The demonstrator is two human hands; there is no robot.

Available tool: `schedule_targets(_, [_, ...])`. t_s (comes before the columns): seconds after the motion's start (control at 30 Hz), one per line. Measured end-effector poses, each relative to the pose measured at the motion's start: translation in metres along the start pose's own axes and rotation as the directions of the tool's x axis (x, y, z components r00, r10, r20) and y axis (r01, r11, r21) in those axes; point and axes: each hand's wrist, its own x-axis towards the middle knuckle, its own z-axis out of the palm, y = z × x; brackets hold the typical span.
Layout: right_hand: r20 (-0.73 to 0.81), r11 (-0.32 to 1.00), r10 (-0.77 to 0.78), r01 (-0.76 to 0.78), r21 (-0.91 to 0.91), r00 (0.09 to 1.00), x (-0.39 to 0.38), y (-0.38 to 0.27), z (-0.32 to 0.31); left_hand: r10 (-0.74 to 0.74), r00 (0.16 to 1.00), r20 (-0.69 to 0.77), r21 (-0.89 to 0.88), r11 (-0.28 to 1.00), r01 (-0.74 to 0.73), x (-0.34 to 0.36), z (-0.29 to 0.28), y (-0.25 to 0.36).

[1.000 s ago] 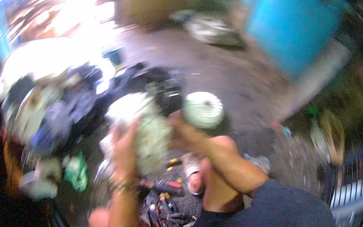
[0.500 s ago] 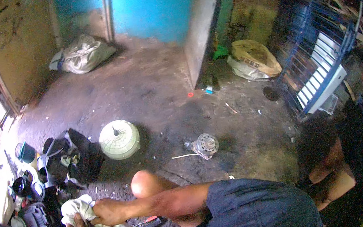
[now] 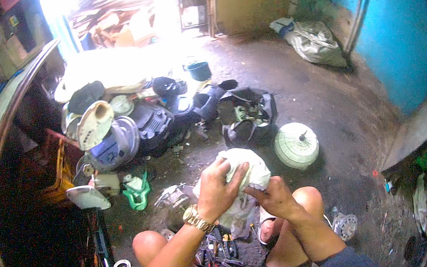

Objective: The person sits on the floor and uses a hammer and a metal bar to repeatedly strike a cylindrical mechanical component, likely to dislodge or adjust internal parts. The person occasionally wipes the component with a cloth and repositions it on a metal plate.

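Observation:
A crumpled white cloth (image 3: 247, 163) is bunched up between my hands, above the floor and between my knees. My left hand (image 3: 215, 188), with a gold watch at the wrist, grips its left side, thumb pressed against the folds. On the right edge my right hand (image 3: 276, 197) pinches the cloth with its fingers curled. Whether something is wrapped inside is hidden. Below hangs a paler, greyish cloth-like piece (image 3: 242, 217), partly behind my hands. Several hand tools, among them pliers (image 3: 230, 245), lie on the floor between my legs.
A round whitish fan-shaped cage (image 3: 297, 146) stands right of a black open bag (image 3: 247, 114). Plastic parts and fan bases (image 3: 114, 143) are heaped at left. A green plastic piece (image 3: 137, 192), a metal motor part (image 3: 345, 225) and a far sack (image 3: 316, 41) lie about.
The view has swung left, bringing the bright doorway and the heap of parts into the middle. Both hands still hold the white cloth, which now appears near the centre.

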Motion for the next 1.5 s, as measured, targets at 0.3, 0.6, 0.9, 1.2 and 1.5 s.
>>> schedule_targets(0.3, [0.046, 0.944, 0.306, -0.309, 0.112, 0.951, -0.002, -0.014, 0.001, 0.001, 1.000, -0.012, -0.066, 0.998, -0.002, -0.002, -0.013, 0.005])
schedule_targets(0.6, [-0.188, 0.939, 0.237, -0.175, 0.297, 0.953, -0.003, -0.019, 0.002, 0.115, 0.984, 0.136, -0.071, 0.992, -0.106, -0.005, -0.021, 0.001])
schedule_targets(0.9, [-0.129, 0.646, 0.331, -0.124, 0.753, 0.935, 0.003, 0.005, 0.005, -0.023, 0.945, 0.327, 0.047, 0.999, 0.008, -0.011, -0.004, -0.017])
schedule_targets(1.2, [-0.153, 0.717, 0.257, -0.082, 0.692, 0.954, -0.005, 0.018, -0.008, 0.028, 0.947, 0.319, 0.026, 0.999, -0.038, -0.011, -0.002, 0.005])
schedule_targets(1.5, [-0.195, 0.795, 0.275, -0.109, 0.597, 0.941, -0.008, 0.011, -0.010, 0.032, 0.912, 0.409, -0.042, 0.999, -0.017, -0.023, 0.016, -0.007])
